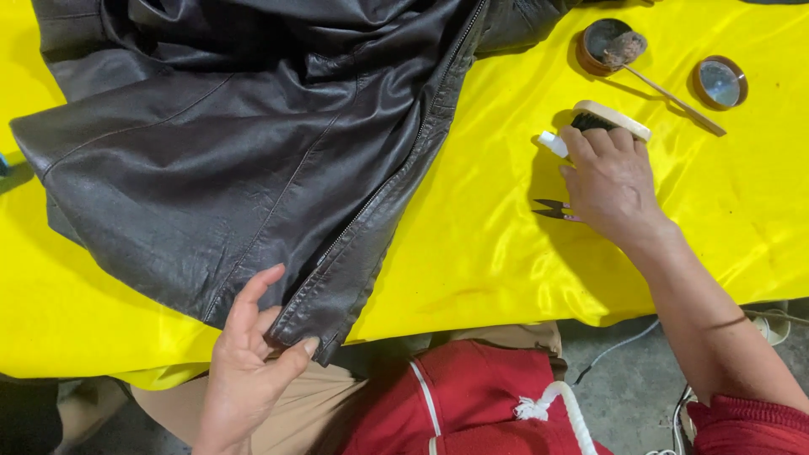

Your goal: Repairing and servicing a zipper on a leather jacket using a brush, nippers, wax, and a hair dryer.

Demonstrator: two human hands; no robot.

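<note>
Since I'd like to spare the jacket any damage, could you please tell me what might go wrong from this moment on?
The right hand reaches over the small open snips for the pale wooden bristle brush; their points could prick it. The left hand pinches only the hem corner of the dark brown leather jacket, which could slide on the glossy yellow cloth. The open round tin sits close enough to be knocked.

Bright, even light falls on my desk; the yellow cloth shines with soft glare, the leather jacket gleams dully. My right hand casts a shadow leftward. Focus is sharp.
</note>
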